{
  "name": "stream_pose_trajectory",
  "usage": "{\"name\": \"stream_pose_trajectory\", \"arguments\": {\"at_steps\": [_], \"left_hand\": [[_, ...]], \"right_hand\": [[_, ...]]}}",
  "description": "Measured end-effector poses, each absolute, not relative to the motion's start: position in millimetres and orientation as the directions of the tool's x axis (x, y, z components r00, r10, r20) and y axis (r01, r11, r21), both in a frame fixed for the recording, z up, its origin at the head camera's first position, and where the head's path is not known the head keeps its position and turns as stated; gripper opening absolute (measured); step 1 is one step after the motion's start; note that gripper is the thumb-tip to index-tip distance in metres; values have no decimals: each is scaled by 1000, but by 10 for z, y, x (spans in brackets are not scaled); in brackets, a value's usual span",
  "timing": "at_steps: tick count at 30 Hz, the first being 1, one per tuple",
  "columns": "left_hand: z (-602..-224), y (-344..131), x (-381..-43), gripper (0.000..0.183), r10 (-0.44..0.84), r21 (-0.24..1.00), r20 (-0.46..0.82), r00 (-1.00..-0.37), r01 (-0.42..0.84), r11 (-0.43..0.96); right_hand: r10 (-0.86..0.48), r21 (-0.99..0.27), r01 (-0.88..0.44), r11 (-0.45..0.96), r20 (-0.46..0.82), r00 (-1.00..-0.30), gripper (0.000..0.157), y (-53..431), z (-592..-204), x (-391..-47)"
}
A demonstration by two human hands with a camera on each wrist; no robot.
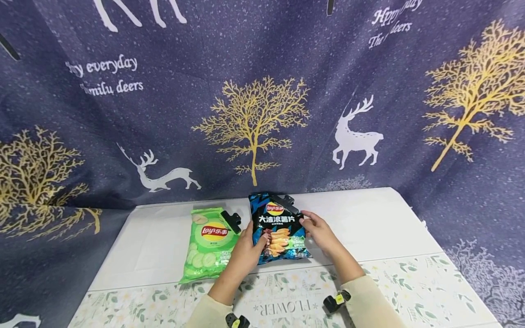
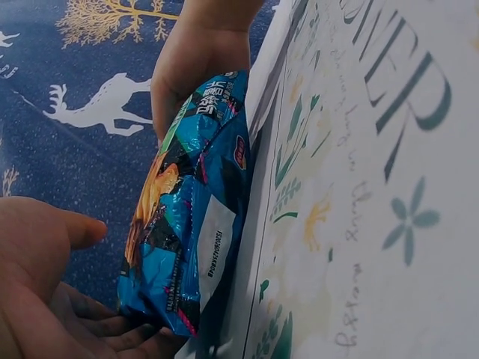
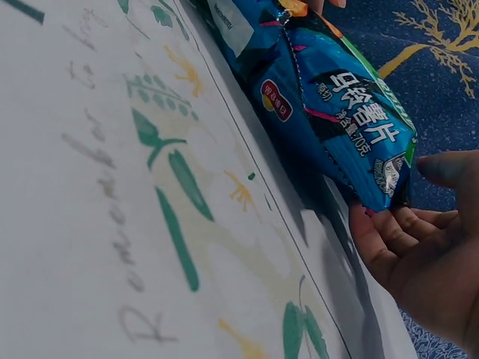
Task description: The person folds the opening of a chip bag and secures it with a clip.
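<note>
A blue-black bag of potato chips (image 1: 277, 228) is held by its two sides, its front facing up. At its left edge is my left hand (image 1: 247, 246), the thumb over the front; in the left wrist view the fingers (image 2: 127, 333) tuck beneath a corner and the thumb stands off the printed face. My right hand (image 1: 320, 231) holds the opposite edge, its fingers (image 3: 393, 232) under the corner and its thumb close to the front. A black clip (image 1: 285, 203) sits across the bag's upper right corner.
Left of my left hand lies a green chip bag (image 1: 210, 243) with another black clip (image 1: 231, 222) on its upper right corner. The table has a white cover (image 1: 361, 218) with a floral front band. A dark blue curtain (image 1: 287, 54) with deer and trees hangs behind.
</note>
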State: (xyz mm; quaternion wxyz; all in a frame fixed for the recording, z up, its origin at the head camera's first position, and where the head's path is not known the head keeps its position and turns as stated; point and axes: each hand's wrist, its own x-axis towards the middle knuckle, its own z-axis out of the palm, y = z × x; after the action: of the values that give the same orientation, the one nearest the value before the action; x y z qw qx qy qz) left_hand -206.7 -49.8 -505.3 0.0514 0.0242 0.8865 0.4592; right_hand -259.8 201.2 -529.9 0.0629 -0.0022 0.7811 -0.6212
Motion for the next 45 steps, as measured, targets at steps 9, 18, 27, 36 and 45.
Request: {"name": "stream_pose_trajectory", "arguments": {"at_steps": [9, 18, 27, 36, 45], "left_hand": [[-5093, -488, -2070, 77, 98, 811, -71, -993, 0, 585], [-5080, -482, -2055, 78, 123, 806, -67, -990, 19, 592], [-5082, -466, -2047, 76, 124, 792, -55, -991, 33, 610], [-5115, -464, -2050, 76, 119, 791, -62, -991, 24, 611], [-5136, -472, -2054, 75, 111, 780, -47, -993, 33, 624]], "right_hand": [[-107, -971, 100, 215, -125, -986, 62, 2002, -5307, -2589], [-129, -959, 101, 264, -138, -982, 64, 2013, -5334, -2581], [-167, -938, 38, 346, -102, -981, 56, 2031, -5359, -2556], [-182, -936, 20, 352, -89, -979, 56, 2040, -5354, -2533], [-204, -911, 4, 413, -97, -974, 52, 1961, -5029, -2409]]}}
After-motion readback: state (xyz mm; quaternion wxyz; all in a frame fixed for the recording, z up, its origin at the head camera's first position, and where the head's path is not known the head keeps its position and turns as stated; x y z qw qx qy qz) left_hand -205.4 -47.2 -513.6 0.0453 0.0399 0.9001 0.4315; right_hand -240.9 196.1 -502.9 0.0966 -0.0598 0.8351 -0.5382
